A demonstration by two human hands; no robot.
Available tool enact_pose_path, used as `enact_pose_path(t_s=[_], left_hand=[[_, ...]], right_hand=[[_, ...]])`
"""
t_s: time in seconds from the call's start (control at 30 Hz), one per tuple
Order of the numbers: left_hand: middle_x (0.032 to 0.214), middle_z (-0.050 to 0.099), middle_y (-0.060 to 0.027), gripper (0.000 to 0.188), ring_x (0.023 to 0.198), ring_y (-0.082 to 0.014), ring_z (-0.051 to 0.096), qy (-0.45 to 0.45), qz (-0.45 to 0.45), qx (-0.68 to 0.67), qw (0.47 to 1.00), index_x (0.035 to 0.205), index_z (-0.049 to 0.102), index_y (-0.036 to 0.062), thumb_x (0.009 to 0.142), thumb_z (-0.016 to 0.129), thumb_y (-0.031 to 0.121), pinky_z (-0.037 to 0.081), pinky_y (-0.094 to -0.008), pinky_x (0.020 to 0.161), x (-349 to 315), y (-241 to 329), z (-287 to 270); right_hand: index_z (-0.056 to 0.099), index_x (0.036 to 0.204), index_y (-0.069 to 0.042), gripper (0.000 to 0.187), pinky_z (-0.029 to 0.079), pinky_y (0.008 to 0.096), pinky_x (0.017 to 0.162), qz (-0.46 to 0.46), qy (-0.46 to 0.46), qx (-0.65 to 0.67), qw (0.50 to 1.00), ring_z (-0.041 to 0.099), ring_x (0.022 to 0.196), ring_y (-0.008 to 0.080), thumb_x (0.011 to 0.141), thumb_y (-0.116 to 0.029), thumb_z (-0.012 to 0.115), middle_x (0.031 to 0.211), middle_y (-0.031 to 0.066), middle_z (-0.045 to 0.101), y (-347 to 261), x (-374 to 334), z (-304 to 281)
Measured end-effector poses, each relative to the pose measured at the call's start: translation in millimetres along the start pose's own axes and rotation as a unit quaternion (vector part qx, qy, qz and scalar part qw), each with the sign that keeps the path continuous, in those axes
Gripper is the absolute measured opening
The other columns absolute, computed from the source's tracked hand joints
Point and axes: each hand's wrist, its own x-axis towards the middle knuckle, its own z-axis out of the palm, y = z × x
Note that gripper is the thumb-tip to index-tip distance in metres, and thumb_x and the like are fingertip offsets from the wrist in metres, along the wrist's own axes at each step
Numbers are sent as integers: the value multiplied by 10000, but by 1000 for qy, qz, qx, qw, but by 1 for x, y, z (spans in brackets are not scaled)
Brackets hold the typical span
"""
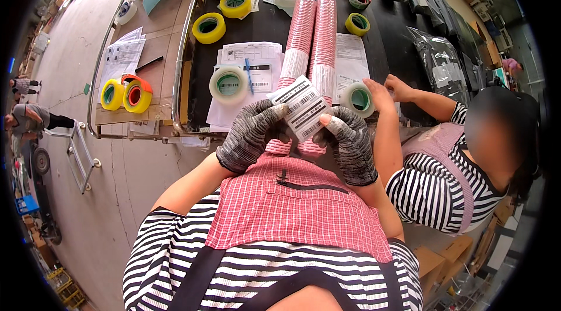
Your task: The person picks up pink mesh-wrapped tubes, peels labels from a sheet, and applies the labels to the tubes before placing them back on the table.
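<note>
Both my hands wear grey knitted gloves with bare fingertips. Between them, above the table's front edge, is a small sheet of white barcode labels (302, 109). My left hand (251, 130) pinches its left side, and my right hand (350, 138) grips its right edge with the thumb on top. Some of my fingers are hidden beneath the sheet. Under and beyond it, two long red-and-white patterned rolls (302, 30) lie side by side, pointing away from me, with white labels around their middles. A clear tape roll (228, 85) rests on papers left of my hands.
At my right a co-worker's hands (385, 93) are beside another clear tape roll (357, 99). Yellow tape rolls (209, 28) lie on the black table (266, 21). Dark plastic bags (438, 62) are at far right. A wooden cart (158, 71) holds an orange tape dispenser (130, 93).
</note>
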Motion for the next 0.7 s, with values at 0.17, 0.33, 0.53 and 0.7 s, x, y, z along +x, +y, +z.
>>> enact_pose_path(t_s=[0.17,0.33,0.53,0.7], left_hand=[[989,691,-86,414,834,-130,667,5,-1,0,1000,1251,592,-12,981,602,302,562,-262,757,-3,-3,-7],[969,695,-80,406,794,-127,668,7,0,-14,1000,1234,597,-12,978,606,302,562,-257,728,-6,-3,-8],[954,697,-72,412,771,-107,663,24,-6,-23,999,1213,605,-12,975,607,324,546,-232,687,-1,-13,-18],[1075,676,-110,472,947,-176,662,15,-34,-39,999,1264,564,-13,940,657,318,550,-302,846,2,-14,-24]], right_hand=[[678,943,31,230,520,224,631,-24,19,-12,999,641,675,104,917,-197,655,791,75,690,2,-4,11],[678,920,29,230,509,227,604,-21,15,-18,1000,639,634,115,920,-198,646,740,77,683,9,-5,13],[681,892,14,211,502,230,600,-38,22,-45,998,642,626,124,920,-192,648,706,71,679,9,-7,21],[682,899,9,196,493,225,594,-1,26,-14,1000,638,627,123,921,-183,653,712,72,684,10,-7,21]])
